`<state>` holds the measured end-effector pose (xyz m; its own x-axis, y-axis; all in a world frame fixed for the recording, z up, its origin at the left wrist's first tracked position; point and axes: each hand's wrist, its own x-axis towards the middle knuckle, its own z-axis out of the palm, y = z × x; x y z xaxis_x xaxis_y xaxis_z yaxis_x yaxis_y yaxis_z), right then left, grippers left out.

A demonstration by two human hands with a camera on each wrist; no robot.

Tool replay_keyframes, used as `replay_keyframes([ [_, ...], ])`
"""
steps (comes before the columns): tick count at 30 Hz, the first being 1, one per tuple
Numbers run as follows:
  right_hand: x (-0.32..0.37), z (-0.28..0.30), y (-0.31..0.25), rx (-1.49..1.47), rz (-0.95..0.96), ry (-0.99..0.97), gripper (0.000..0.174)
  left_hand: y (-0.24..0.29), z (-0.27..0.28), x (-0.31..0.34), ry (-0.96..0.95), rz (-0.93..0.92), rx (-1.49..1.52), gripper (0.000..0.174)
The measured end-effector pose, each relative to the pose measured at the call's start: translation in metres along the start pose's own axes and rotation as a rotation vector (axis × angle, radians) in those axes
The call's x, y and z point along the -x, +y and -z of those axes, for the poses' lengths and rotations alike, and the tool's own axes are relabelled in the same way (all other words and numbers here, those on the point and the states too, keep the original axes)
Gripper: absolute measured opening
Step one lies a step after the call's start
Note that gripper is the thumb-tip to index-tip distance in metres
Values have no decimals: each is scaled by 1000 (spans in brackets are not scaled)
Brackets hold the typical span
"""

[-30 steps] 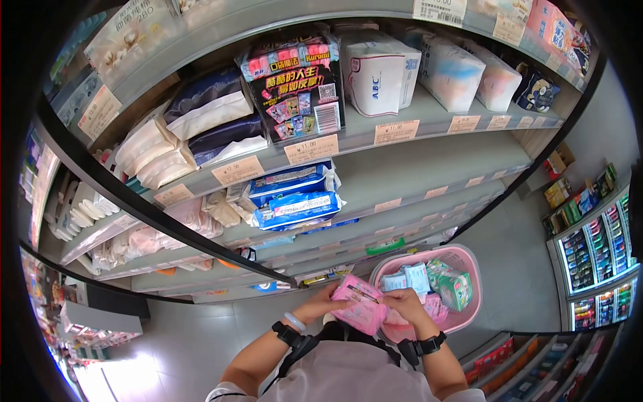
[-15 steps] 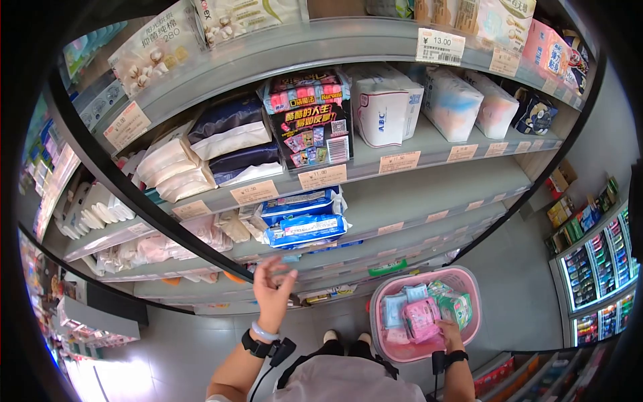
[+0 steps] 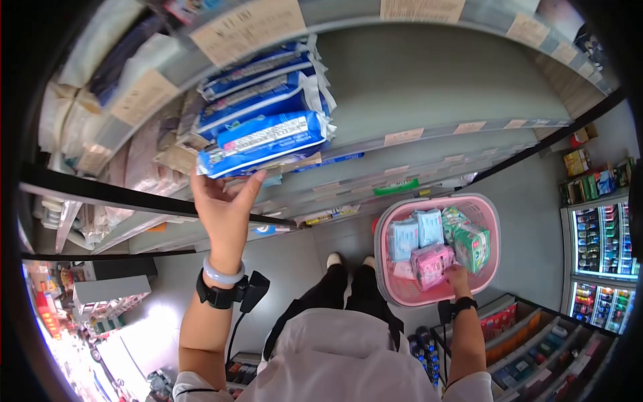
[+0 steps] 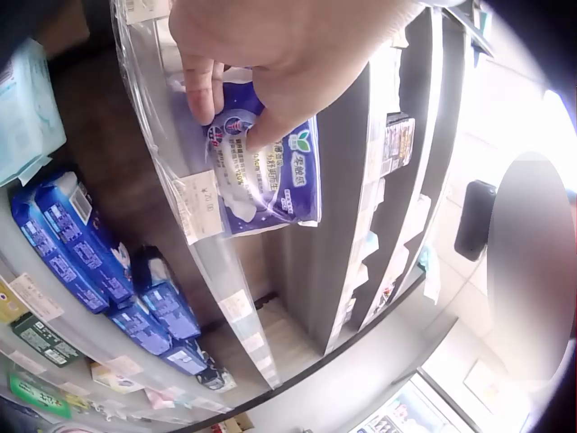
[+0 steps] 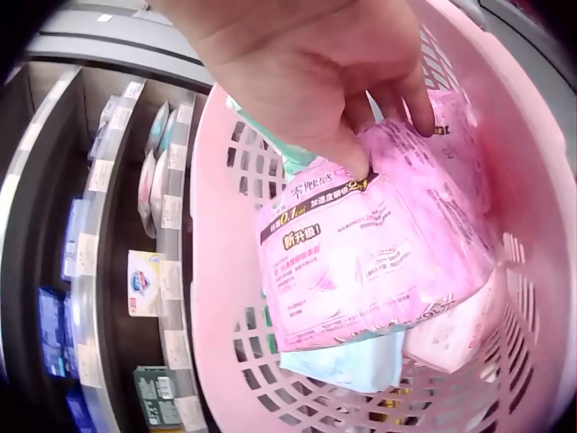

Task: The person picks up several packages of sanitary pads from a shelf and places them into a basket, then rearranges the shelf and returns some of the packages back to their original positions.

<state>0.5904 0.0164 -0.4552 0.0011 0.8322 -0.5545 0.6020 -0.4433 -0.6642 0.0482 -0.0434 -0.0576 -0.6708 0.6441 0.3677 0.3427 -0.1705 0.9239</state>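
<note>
At the shelf edge on the left, my left hand [image 3: 224, 214] grips the near end of a blue pack of sanitary pads [image 3: 268, 144]. In the left wrist view the thumb lies across the printed face of that pack [image 4: 287, 194]. Several more blue packs [image 3: 248, 110] are stacked behind it. Down on the right, my right hand [image 3: 459, 278] reaches into a pink basket [image 3: 494, 234] and holds a pink pack of sanitary pads [image 3: 430, 264]. The right wrist view shows the thumb and fingers pinching the pink pack [image 5: 361, 244] by its upper edge.
Light blue packs [image 3: 403, 240] and green packs [image 3: 473, 248] lie in the basket too. A dark shelf post [image 3: 134, 197] crosses near the left forearm. Low racks [image 3: 529, 355] stand at the right, with drinks coolers [image 3: 603, 234] beyond.
Both hands held the pink pack beside the basket; the right hand has lowered it inside. My left hand let go, moved up left to the shelf and took hold of a blue pack.
</note>
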Motion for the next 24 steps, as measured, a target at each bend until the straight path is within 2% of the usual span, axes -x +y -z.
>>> replay_keyframes([
  [2, -1, 3, -6, 507, 197, -27, 24, -2, -2, -1, 7, -5, 14, 63],
  [3, 16, 7, -42, 571, 262, 59, 29, -3, -2, 0, 20, 2, 4, 66],
  [4, 48, 13, -115, 633, 330, 147, 34, -3, -3, -1, 34, 7, -4, 69],
  [6, 85, 31, -233, 407, 550, 115, 38, 2, -3, -3, 34, 39, -4, 71],
  [7, 109, 36, -302, 202, 548, 41, 35, 5, -2, -3, 30, 74, -3, 74],
  [10, 144, 52, -446, 134, 866, 2, 32, 6, -1, -4, 36, 114, -33, 78],
  [14, 121, 40, -591, 330, 1062, -127, 35, 8, 2, -6, 0, 118, -55, 79],
  [16, 103, 6, -633, 53, 955, -189, 42, 10, 3, -7, -20, 133, -67, 79],
  [24, 98, -17, -679, 55, 1034, -234, 43, 13, 2, -9, 2, 118, -146, 85],
])
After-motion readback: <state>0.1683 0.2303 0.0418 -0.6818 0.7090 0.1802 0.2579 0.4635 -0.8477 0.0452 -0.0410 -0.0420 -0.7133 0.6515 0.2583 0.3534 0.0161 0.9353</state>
